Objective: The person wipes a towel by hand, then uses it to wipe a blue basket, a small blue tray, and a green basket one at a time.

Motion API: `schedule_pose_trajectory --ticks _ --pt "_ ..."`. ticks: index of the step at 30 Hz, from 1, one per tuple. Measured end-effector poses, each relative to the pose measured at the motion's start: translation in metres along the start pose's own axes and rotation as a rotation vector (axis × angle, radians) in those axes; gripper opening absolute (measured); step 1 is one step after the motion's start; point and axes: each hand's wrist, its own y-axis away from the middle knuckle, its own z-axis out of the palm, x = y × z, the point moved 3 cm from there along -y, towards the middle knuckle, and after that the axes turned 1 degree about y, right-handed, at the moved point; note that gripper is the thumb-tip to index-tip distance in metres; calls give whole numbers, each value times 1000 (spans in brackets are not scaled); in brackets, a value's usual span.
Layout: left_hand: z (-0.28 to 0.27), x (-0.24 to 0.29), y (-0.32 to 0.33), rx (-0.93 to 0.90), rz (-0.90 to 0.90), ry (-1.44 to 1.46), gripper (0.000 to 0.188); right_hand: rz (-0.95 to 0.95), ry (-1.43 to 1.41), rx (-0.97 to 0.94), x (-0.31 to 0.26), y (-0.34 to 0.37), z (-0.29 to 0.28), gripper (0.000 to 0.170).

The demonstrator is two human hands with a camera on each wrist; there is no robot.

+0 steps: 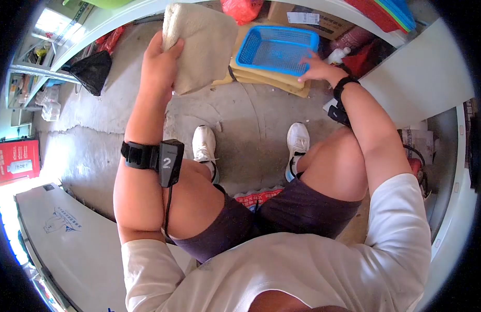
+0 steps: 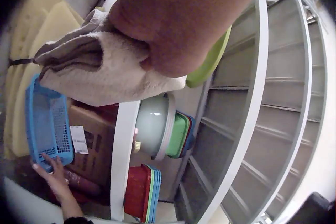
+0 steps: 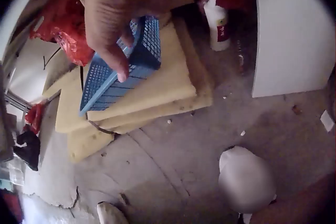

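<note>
My left hand (image 1: pixel 159 65) grips a folded cream towel (image 1: pixel 206 49), raised at the upper left of the head view. The left wrist view shows the soft folds of the towel (image 2: pixel 105 71) hanging below my hand. My right hand (image 1: pixel 321 68) is at the near right corner of a blue plastic mesh basket (image 1: pixel 277 31), thumb outside and fingers over the rim. In the right wrist view the thumb lies against the wall of the basket (image 3: pixel 142 58). The basket sits on a stack of yellow foam sheets (image 1: pixel 271 77).
A cardboard box (image 1: pixel 329 26) and a red plastic bag (image 1: pixel 241 9) stand behind the basket. A white bottle (image 3: pixel 217 22) is beside a white panel (image 3: pixel 294 35) on the right. Shelving (image 2: pixel 252 77) holds nested coloured basins (image 2: pixel 139 190). A black bag (image 1: pixel 92 72) hangs at left.
</note>
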Motion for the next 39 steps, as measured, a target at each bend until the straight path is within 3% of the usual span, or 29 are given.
schedule_pose_trajectory --ticks 6,10,15,18,23,25,28,30,34,37,39 --pt "-2 2 3 -31 -3 17 32 -49 162 233 31 -28 20 33" --pt "-2 0 1 -35 6 -6 31 46 190 232 24 -25 14 27" --pt "5 6 5 -62 -24 34 30 -4 171 -9 5 -30 20 28" --pt "11 6 4 -73 -36 52 30 -192 31 110 -18 -21 8 26" --pt "19 8 2 -76 -4 23 31 -459 -126 474 -91 31 -65 21" --pt "29 15 4 -85 6 40 31 -543 -239 695 -122 70 -109 21" --pt "36 19 9 -121 18 55 32 -686 -271 1208 -144 128 -163 14" --pt "39 19 10 -140 42 69 32 -656 15 1570 -139 162 -193 17" --pt "42 22 15 -146 45 90 33 -339 139 1762 -100 178 -227 30" --pt "38 31 21 -136 52 9 33 49 226 1613 -52 150 -221 37" --pt "34 26 20 -129 52 -3 34 170 195 1483 -27 139 -217 40"
